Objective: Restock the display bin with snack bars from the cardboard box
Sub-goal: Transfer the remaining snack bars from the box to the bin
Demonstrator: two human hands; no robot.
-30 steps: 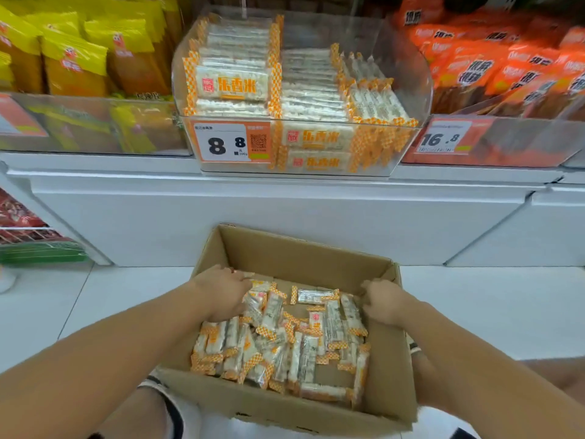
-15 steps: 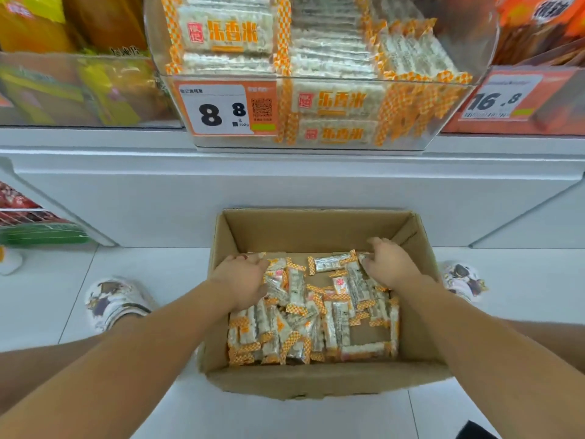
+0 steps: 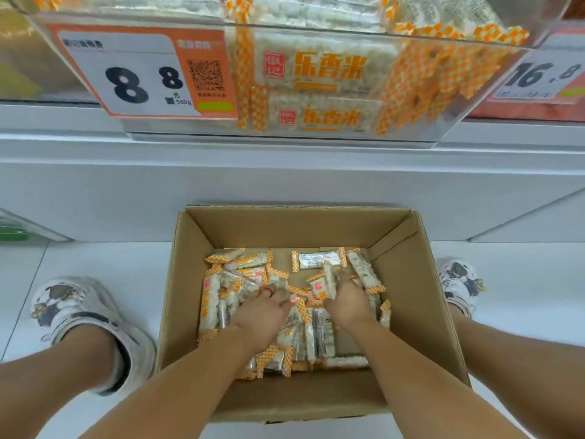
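Note:
An open cardboard box (image 3: 285, 228) stands on the white floor below the shelf. Its bottom holds a loose pile of snack bars (image 3: 316, 332) in clear wrappers with orange-checked ends. Both hands are down in the pile, close together. My left hand (image 3: 262, 313) has its fingers curled into bars left of centre. My right hand (image 3: 348, 304) grips bars, with one tilted up at its fingertips. Above, the clear display bin (image 3: 316, 138) is stacked with the same bars.
A white and orange price tag (image 3: 139, 74) reading 8.8 hangs on the bin's front left. A neighbouring bin with a 16.8 tag (image 3: 544, 77) sits to the right. My shoes (image 3: 79, 312) (image 3: 459, 280) flank the box. The white shelf base (image 3: 285, 179) runs behind it.
Both hands moved from the box's far corners to the middle of the pile and closed on bars. The view tilted down and closer, so the bin fills the top edge.

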